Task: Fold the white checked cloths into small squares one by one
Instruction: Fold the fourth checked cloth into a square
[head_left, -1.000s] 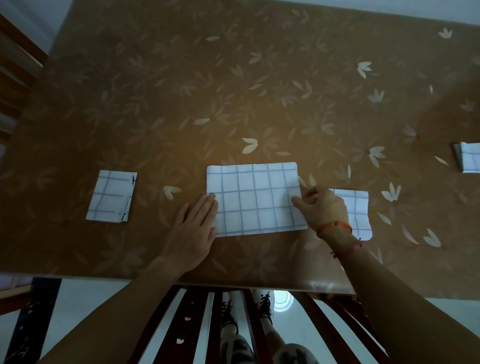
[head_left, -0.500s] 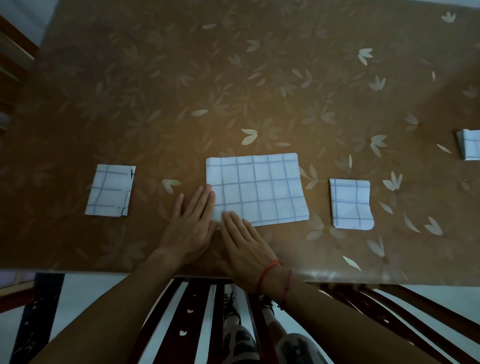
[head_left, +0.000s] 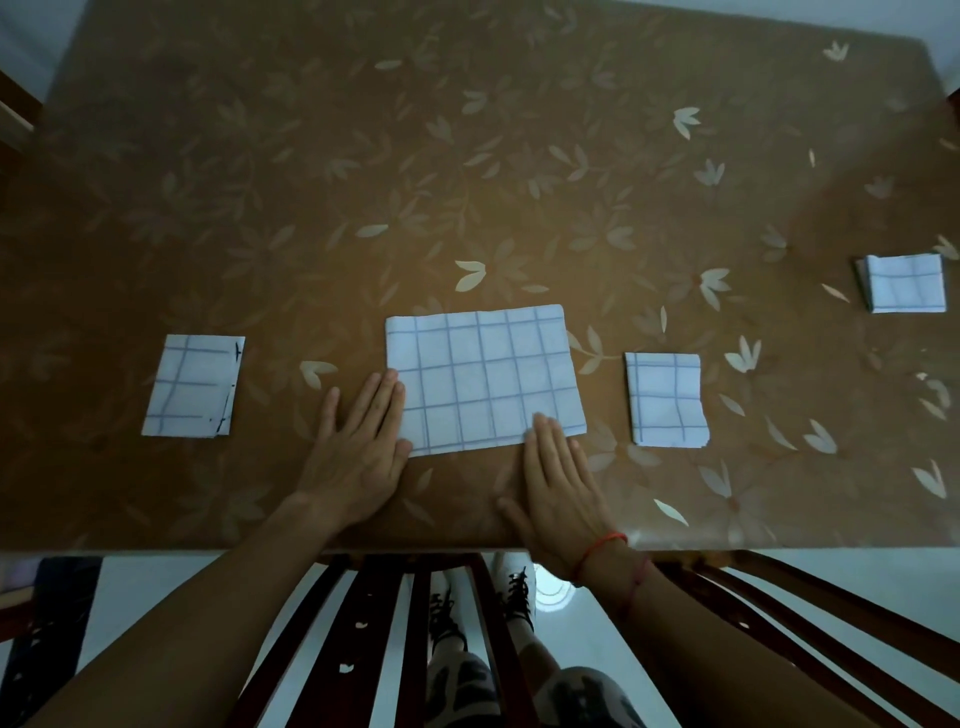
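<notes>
**Pressing the middle cloth flat**

On the left side of the brown worktop (head_left: 519, 156) lies a small folded cloth (head_left: 193, 387). It looks done and sits well apart from the hands.

Next comes the left hand (head_left: 358, 447). It lies flat, with its fingers straight and close together. Its fingertips touch the left edge of the big cloth (head_left: 483, 379).

The big cloth lies in the middle, near the front edge of the worktop. It is a wide rectangle, not a small square yet.

The right hand (head_left: 558, 483) lies flat too, fingers straight and together. Its tips rest on the cloth's near right corner. Neither hand pinches anything.

Further right lie a small square (head_left: 665, 400) and, far off, another folded cloth (head_left: 904, 283).

The step looks like smoothing this cloth between folds. For the next fold, I think one hand must pinch a short side and bring it over to the other short side. The other hand should hold the cloth down so the edges line up.
</notes>
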